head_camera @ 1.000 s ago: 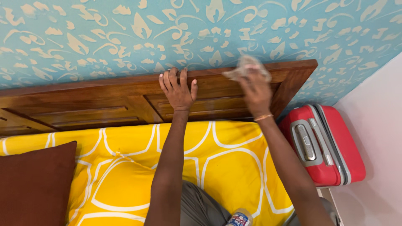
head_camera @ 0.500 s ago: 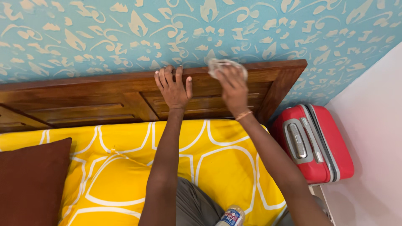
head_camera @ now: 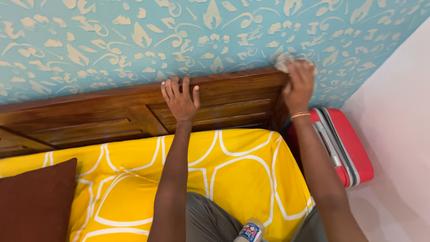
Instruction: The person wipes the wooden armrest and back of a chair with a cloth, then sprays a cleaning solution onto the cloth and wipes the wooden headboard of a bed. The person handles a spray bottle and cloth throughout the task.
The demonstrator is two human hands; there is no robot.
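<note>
cloth [head_camera: 283, 61], a small pale crumpled wad, sits bunched under the right hand [head_camera: 299, 85] at the far right top corner of the wooden headboard [head_camera: 112, 114], pressed where the wood meets the wall. half a second ago the same hand had the cloth farther left along the top rail, near the left hand; a second ago it was out toward the right end. so the wad has gone back and forth along the rail and now sits at its very end, which reads as wiping strokes that have covered the right stretch of the top edge. the right hand's fingers are closed around the cloth, though most of the wad is hidden beneath them.

left hand [head_camera: 180, 98] has barely shifted: it lies flat with fingers spread over the top rail, holding nothing, well apart from the right hand now.

outward from the hands, a yellow bedsheet [head_camera: 242, 166] with white looping lines covers the mattress under both forearms. a dark brown pillow [head_camera: 36, 201] lies at the left. a red suitcase [head_camera: 349, 148] stands wedged between the bed end and the pale side wall, just below the right wrist, crowding the corner. the capped top of a plastic bottle [head_camera: 250, 231] shows at the bottom edge, beside the person's grey-clad knee. teal patterned wallpaper [head_camera: 112, 40] rises behind the headboard.
</note>
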